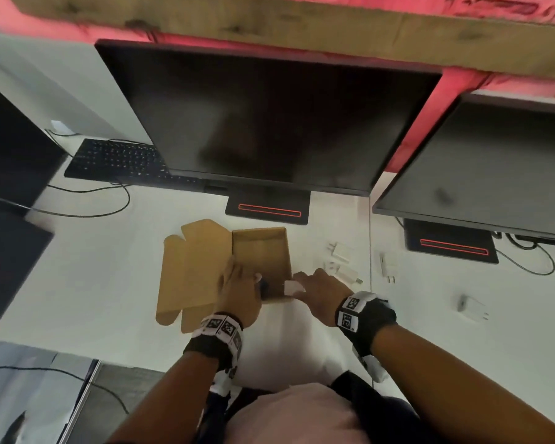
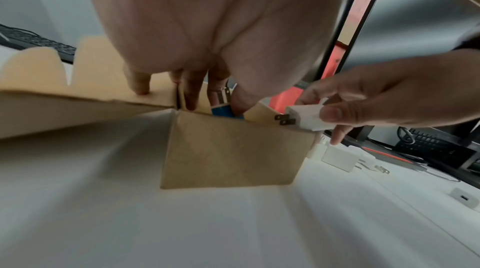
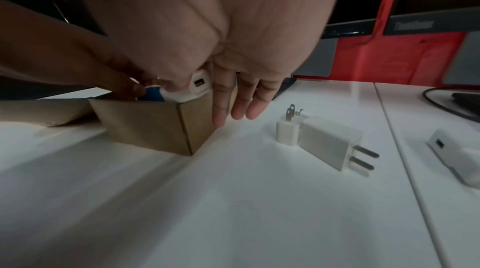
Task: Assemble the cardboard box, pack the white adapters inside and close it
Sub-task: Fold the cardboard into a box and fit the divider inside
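Note:
The brown cardboard box (image 1: pixel 261 251) stands open on the white desk, its lid flap (image 1: pixel 193 270) spread flat to the left. My left hand (image 1: pixel 253 283) reaches into the box's near left corner and pinches a blue and white adapter (image 2: pixel 223 110) with its prongs up; one finger presses the flap. My right hand (image 1: pixel 297 285) pinches a white adapter (image 2: pixel 306 118) between thumb and forefinger just over the box's near right corner, the other fingers straight. Several white adapters lie to the right: a touching pair (image 3: pixel 285 132) (image 3: pixel 330 145) nearest, and others (image 1: pixel 388 265) (image 1: pixel 473 307) farther out.
A dark monitor (image 1: pixel 263 116) on a stand (image 1: pixel 268 209) rises right behind the box. A second monitor (image 1: pixel 494 168) stands at the right, a black keyboard (image 1: pixel 109 161) with cables at the back left. A desk seam (image 1: pixel 370 251) runs between the adapters.

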